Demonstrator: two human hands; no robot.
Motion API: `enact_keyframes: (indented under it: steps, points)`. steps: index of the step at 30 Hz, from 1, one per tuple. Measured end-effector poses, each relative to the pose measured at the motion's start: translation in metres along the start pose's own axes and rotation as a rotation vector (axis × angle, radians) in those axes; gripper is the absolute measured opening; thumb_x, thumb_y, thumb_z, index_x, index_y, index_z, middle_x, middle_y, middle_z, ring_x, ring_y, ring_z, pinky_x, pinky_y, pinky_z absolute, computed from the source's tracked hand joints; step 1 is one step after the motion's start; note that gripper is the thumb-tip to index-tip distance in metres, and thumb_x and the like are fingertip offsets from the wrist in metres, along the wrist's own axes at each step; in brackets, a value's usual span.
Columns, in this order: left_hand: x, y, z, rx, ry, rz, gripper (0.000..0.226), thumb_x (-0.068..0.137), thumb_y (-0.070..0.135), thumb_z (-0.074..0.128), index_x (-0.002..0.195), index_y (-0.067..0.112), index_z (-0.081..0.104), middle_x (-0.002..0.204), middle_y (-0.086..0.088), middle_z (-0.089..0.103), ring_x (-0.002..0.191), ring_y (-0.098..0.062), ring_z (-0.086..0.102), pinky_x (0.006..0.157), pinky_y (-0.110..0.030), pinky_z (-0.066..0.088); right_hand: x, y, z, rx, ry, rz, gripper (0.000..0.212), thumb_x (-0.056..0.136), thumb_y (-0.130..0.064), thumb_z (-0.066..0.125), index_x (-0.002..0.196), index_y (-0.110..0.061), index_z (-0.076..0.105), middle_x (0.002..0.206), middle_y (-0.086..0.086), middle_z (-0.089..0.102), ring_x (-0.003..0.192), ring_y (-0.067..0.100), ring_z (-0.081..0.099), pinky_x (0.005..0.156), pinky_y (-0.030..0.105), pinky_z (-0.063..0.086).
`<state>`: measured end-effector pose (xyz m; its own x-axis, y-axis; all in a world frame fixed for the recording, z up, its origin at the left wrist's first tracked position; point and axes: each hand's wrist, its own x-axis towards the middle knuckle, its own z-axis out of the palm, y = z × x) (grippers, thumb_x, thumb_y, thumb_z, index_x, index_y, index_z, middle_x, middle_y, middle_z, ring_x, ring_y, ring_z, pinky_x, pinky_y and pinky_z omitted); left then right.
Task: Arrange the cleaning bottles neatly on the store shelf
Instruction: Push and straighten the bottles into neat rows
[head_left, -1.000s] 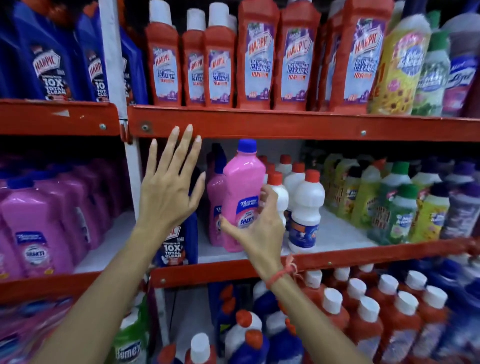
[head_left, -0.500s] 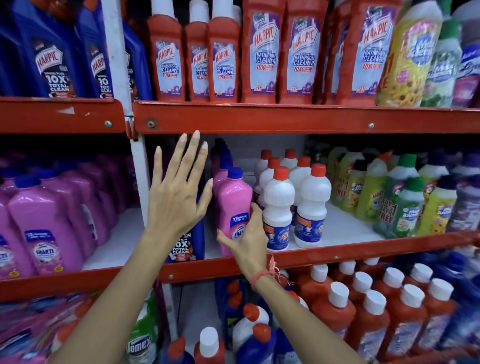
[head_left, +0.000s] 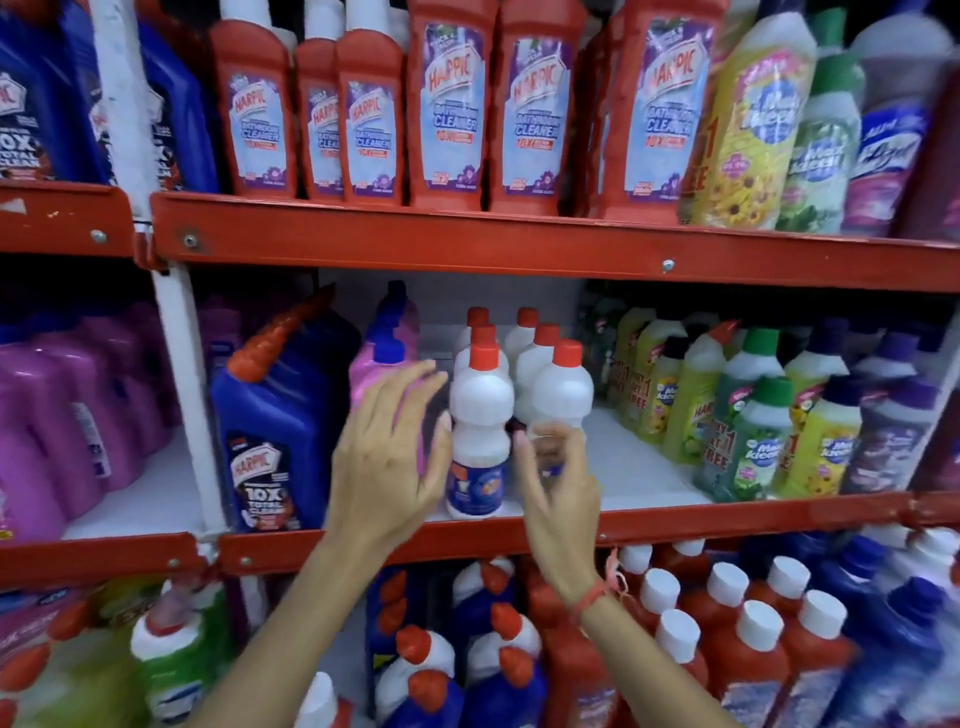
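Note:
On the middle shelf (head_left: 701, 519), a pink bottle with a blue cap (head_left: 376, 371) stands upright between a blue Harpic bottle (head_left: 275, 415) and a group of white bottles with red caps (head_left: 480, 415). My left hand (head_left: 389, 462) is spread in front of the pink bottle, its fingertips close to the front left white bottle. In front of the lower part of the front right white bottle (head_left: 563, 389) is my right hand (head_left: 558, 483), fingers loosely curled and apart. Neither hand holds anything.
Red Harpic bathroom cleaner bottles (head_left: 447, 104) fill the shelf above. Yellow, green and purple bottles (head_left: 753, 415) crowd the right of the middle shelf, with purple bottles (head_left: 62, 415) in the left bay. Red, white-capped bottles (head_left: 727, 649) sit below. A white upright post (head_left: 182, 364) divides the bays.
My right hand has let go of the pink bottle, which now stands on the shelf, and shifted right to the white bottles. My left hand dropped and moved right in front of the pink bottle.

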<state>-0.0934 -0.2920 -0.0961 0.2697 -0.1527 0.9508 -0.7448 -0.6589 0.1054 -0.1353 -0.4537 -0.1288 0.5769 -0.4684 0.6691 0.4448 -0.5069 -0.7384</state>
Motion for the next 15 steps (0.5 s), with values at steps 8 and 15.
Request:
enact_keyframes:
  steps: [8, 15]
  points:
    - [-0.045, 0.103, 0.080, -0.611, -0.355, -0.724, 0.063, 0.097, 0.053, 0.032, 0.150, 0.019, 0.037, 0.151, 0.007, 0.045, 0.142, -0.012, 0.042, 0.113, -0.021, 0.030, 0.042, 0.062, -0.068, 0.142, -0.305, 0.375, 0.054, 0.101, -0.047, 0.037, 0.151, -0.029, 0.028, 0.151, -0.015, 0.033, 0.139, 0.005, 0.033, 0.114, 0.023, 0.026]
    - [-0.043, 0.110, 0.110, -0.728, -0.373, -0.916, 0.087, 0.083, 0.070, 0.018, 0.159, 0.028, 0.014, 0.167, 0.011, 0.015, 0.153, -0.004, 0.013, 0.129, -0.034, 0.010, 0.051, 0.063, -0.070, 0.170, -0.627, 0.485, 0.049, 0.095, -0.066, 0.019, 0.132, -0.049, 0.045, 0.131, -0.028, 0.052, 0.117, -0.013, 0.054, 0.098, 0.004, 0.039]
